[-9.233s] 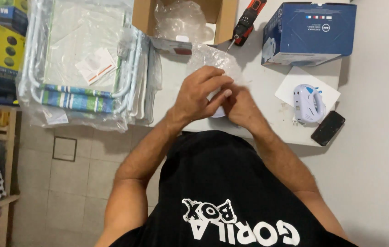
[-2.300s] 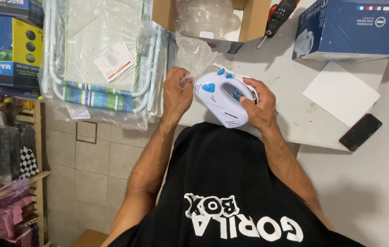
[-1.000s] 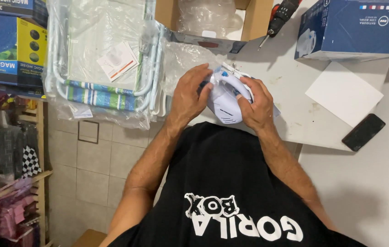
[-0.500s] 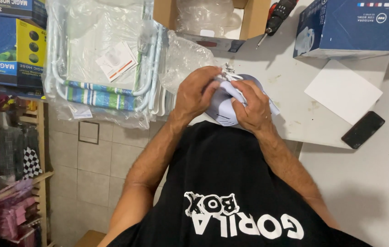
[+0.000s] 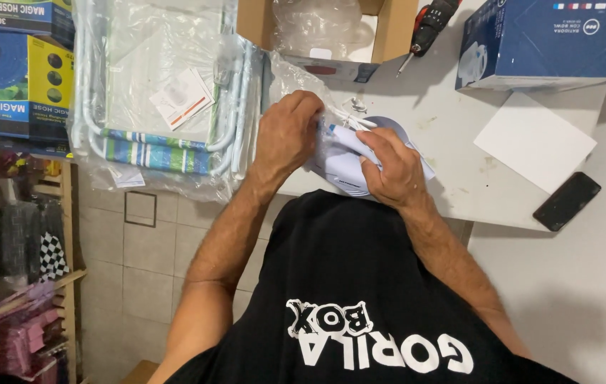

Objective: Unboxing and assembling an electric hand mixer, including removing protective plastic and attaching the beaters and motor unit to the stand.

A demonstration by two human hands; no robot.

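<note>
Hands hold a white and blue plastic appliance (image 5: 345,160), a small kitchen machine by the look of it, just above the near edge of the white worktop (image 5: 452,142). The left hand (image 5: 287,135) wraps its grip around the left end. The right hand (image 5: 392,167) presses its fingers down on the top, with a thin white cord (image 5: 349,114) pinched near the fingertips. The appliance looks light and hard, with a smooth shell that could slip, so the thick middle body seems the best place to hold. Its long side runs left to right across the worktop, and I cannot tell which end is the front. A black phone (image 5: 566,201) and a sheet of white paper (image 5: 534,142) lie well apart to the right.
</note>
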